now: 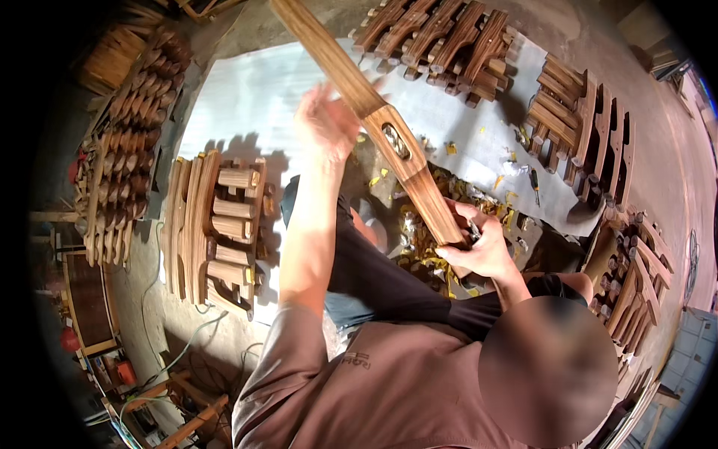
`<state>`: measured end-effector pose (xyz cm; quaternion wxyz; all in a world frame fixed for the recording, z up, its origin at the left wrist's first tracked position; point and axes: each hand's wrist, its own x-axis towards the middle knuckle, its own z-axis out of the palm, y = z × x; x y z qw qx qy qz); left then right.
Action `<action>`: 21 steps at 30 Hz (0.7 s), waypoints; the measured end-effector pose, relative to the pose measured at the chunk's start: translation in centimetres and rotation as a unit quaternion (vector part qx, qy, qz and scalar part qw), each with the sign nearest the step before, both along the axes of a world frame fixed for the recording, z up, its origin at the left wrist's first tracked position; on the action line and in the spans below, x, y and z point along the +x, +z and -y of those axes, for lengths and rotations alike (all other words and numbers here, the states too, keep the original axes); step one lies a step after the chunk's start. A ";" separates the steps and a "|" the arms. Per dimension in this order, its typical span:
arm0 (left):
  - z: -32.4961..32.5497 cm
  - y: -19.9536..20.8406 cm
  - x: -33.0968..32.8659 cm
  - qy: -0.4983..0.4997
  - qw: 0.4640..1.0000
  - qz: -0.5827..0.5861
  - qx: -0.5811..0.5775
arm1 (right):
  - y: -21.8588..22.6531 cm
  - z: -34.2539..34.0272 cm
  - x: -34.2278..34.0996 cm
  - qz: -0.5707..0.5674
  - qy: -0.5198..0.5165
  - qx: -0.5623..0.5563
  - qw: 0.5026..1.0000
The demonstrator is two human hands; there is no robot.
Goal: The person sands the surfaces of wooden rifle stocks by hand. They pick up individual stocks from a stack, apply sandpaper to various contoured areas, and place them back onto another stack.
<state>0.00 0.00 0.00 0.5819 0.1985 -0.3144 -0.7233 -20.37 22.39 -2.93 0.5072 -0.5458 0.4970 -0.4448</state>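
Observation:
A long brown wooden furniture part slants across the middle, its upper end running out at the top edge. Midway along it, a wider block has an oval slot with something shiny in it. My right hand grips the part's lower end; a small dark metallic thing shows by those fingers, too small to name. Beside the upper half is my left hand, smeared by motion, its fingers apart and partly hidden behind the wood. Whether it touches the wood, I cannot tell.
Stacked wooden parts stand left, at the top and right, on and around a pale sheet. Yellow and silver scraps litter the floor by my legs. A screwdriver lies on the sheet. Cables trail lower left.

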 end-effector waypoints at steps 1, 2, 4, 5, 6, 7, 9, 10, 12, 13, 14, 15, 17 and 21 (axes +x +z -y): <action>-0.5 0.7 -0.5 -0.162 0.977 -0.136 0.038 | 0.0 0.0 0.5 -0.015 -0.018 0.002 1.000; -0.3 0.0 -1.1 -0.107 0.992 -0.047 0.052 | -0.2 -0.1 1.0 -0.002 -0.024 -0.031 0.999; -0.4 -2.7 -3.0 -0.017 0.990 0.051 0.131 | -1.3 0.4 -1.4 -0.100 -0.030 0.028 0.994; 0.4 -2.7 -3.3 -0.033 0.989 0.051 0.136 | -1.7 1.3 -2.1 -0.127 -0.046 0.045 0.990; 0.7 -3.5 -2.7 -0.039 0.986 0.082 0.142 | -1.6 1.4 -1.6 -0.017 -0.122 0.140 0.983; 0.8 -4.2 -2.6 -0.044 0.983 0.098 0.149 | -0.9 2.0 -1.7 -0.139 -0.161 0.039 0.976; 0.0 -5.5 -2.3 -0.044 0.979 0.136 0.144 | 1.3 1.8 -1.7 -0.131 -0.185 -0.058 0.972; -0.5 -5.8 -2.1 -0.041 0.977 0.154 0.142 | 2.6 2.5 -1.2 -0.144 -0.165 -0.123 0.968; -0.8 -6.1 -2.7 -0.035 0.976 0.170 0.133 | 4.4 4.6 0.2 -0.236 -0.131 -0.165 0.949; -0.9 -6.0 -3.5 -0.036 0.976 0.176 0.126 | 4.3 5.5 0.5 -0.260 -0.119 -0.161 0.945; -1.1 -5.9 -3.9 -0.056 0.976 0.163 0.136 | 3.7 6.2 0.6 -0.282 -0.105 -0.178 0.937; -1.3 -5.7 -4.1 -0.062 0.976 0.157 0.141 | 3.2 7.0 0.8 -0.339 -0.093 -0.227 0.908; -1.6 -5.7 -4.3 -0.073 0.975 0.143 0.152 | 3.1 7.4 1.2 -0.395 -0.070 -0.219 0.890; -1.7 -6.9 -4.5 -0.058 0.978 0.142 0.139 | 2.9 8.3 2.0 -0.474 -0.050 -0.219 0.851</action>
